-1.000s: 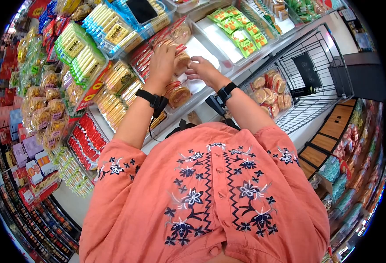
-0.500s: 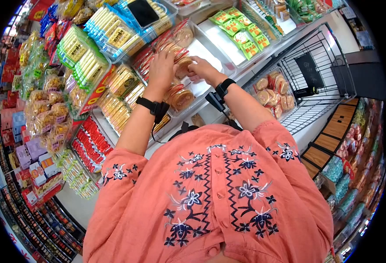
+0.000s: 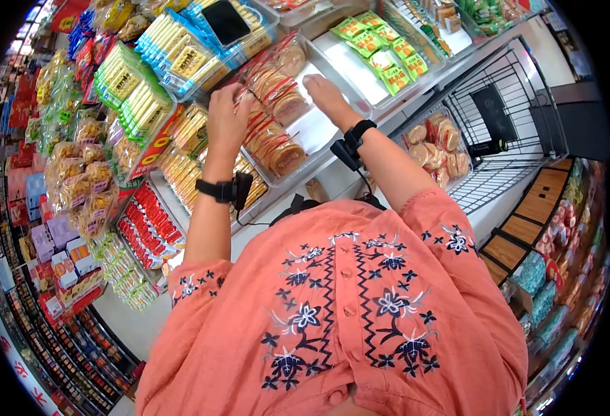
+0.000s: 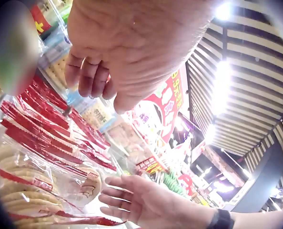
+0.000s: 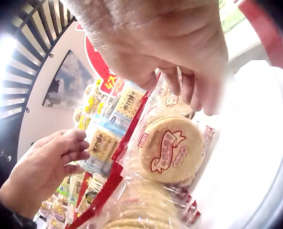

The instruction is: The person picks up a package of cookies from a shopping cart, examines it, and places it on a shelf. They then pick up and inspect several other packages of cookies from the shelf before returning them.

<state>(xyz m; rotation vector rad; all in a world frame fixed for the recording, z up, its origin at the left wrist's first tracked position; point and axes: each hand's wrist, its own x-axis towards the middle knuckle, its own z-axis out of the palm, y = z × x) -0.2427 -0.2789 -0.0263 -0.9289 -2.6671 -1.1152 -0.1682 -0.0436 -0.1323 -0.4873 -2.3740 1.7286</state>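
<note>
Packeted round biscuits [image 3: 284,159] — clear-wrapped, red-edged — lined up, tilted, in tray [image 3: 316,133].

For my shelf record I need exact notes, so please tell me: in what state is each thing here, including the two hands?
Left hand, relaxed, holding nothing
Right hand, fingers loosely extended, holding nothing
Biscuits, bagged in clear wrap, lined up in rows
Bin, uncovered, white bottom partly bare
Phone, lying face up, screen dark
Green packets, grouped together
</note>
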